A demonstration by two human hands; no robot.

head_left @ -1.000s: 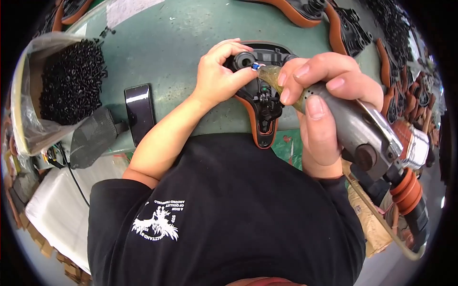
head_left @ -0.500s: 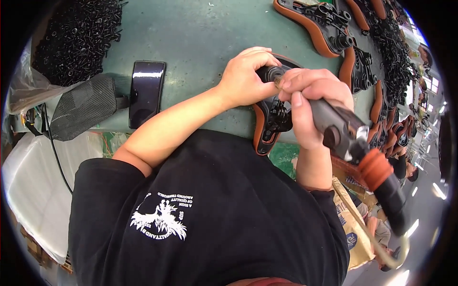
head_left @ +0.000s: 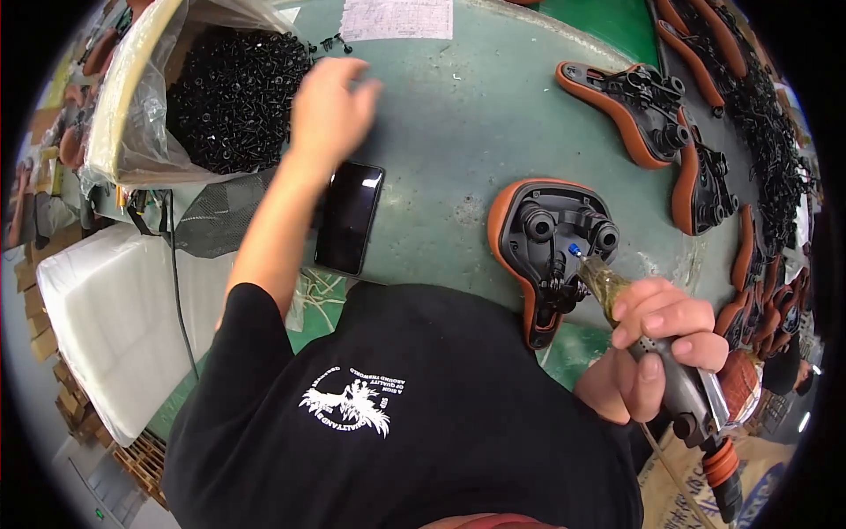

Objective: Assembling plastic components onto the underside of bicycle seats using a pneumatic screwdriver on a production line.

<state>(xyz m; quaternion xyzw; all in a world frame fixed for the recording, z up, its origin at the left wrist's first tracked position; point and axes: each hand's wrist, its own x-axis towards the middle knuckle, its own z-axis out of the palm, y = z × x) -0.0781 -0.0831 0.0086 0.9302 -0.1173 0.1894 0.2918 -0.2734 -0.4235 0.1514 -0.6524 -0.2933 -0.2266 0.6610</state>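
An upturned bicycle saddle (head_left: pixel 502 216), with brown sides and a black underside, lies on the bench in front of me. My right hand (head_left: pixel 656 348) grips a grey power screwdriver (head_left: pixel 679 397). Its blue-tipped end hangs over the saddle's underside, between the round spring mounts; whether it touches cannot be told. My left hand (head_left: pixel 330 115) is away from the saddle, beside a heap of small black screws (head_left: pixel 238 97). It is blurred, with thumb and fingers apart and nothing visible between them. A few loose screws (head_left: pixel 335 42) lie just beyond its fingertips.
A black phone (head_left: pixel 350 220) lies by my left forearm, next to a dark mesh pouch (head_left: pixel 225 216). The screws sit in a plastic-lined box (head_left: pixel 132 97). A paper sheet (head_left: pixel 397 18) is at the far edge. More upturned saddles (head_left: pixel 626 110) and black parts (head_left: pixel 762 132) lie to the right.
My left hand has left the saddle and moved far left to the screws. My right hand has drawn the screwdriver back toward me. The view has shifted left.
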